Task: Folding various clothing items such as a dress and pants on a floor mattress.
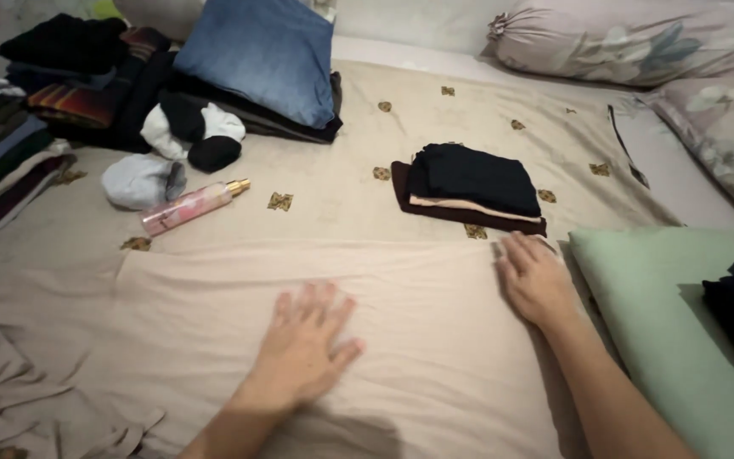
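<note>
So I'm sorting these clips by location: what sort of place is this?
Most likely a bedroom at home. Both hands, left hand and right hand, lie flat on a beige cloth spread over a bed, with pillows at its head and folded clothes stacked on it.

A single head-worn camera looks down and forward over a bed (341, 195) from the person's own height, close enough that both forearms enter from the bottom edge of the frame. The left hand (303, 348) sits at lower centre and the right hand (537, 280) right of centre, both near the lens. The view faces the far side of the bed, where pillows (630, 38) fill the upper right and stacked clothes (70, 76) the upper left.
</note>
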